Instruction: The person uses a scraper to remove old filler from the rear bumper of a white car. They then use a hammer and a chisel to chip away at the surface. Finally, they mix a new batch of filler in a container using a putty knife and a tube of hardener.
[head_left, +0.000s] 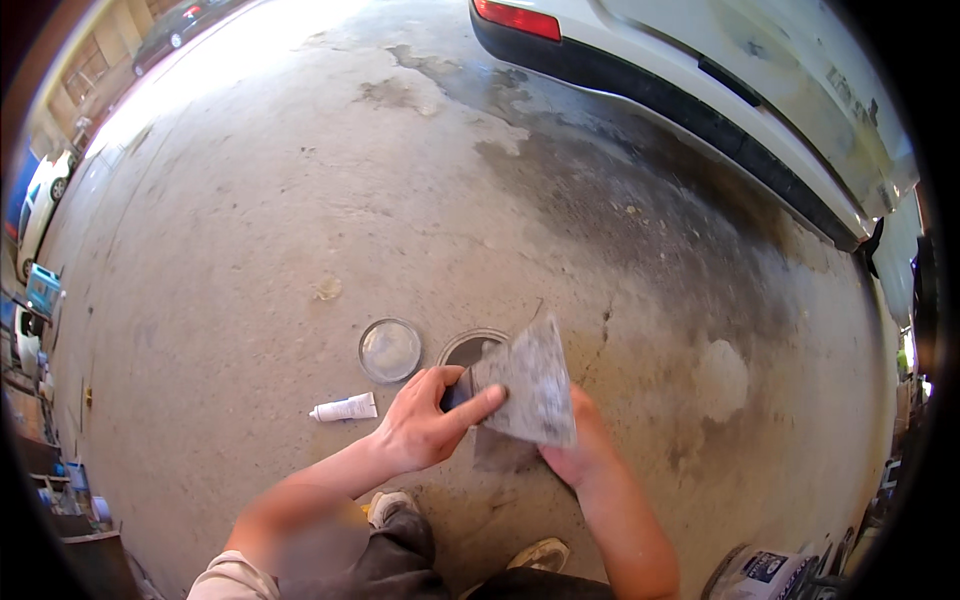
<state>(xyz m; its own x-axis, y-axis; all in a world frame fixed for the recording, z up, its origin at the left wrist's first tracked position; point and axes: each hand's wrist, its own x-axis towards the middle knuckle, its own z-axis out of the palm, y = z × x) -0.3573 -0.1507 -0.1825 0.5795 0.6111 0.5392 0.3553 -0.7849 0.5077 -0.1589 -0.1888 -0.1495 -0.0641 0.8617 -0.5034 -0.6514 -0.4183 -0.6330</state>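
Note:
My left hand (425,415) is closed round the dark handle (457,392) of a putty scraper. Its thumb presses on the broad metal blade (535,385), which is smeared light grey. My right hand (572,455) is curled behind that blade, so its fingers are mostly hidden. A second, darker flat plate (505,452) shows under the blade and meets my right hand; how it is gripped cannot be made out. Just beyond my hands an open round can (470,343) stands on the floor, partly covered by the scraper. To its left lie a round lid (390,350) and a white tube (345,408).
A white vehicle with a black bumper (640,95) stands at the upper right, dark stains on the concrete floor (250,220) beside it. A labelled bucket (765,573) is at the lower right. My shoes (390,505) are near. Clutter and a white car (42,205) line the left.

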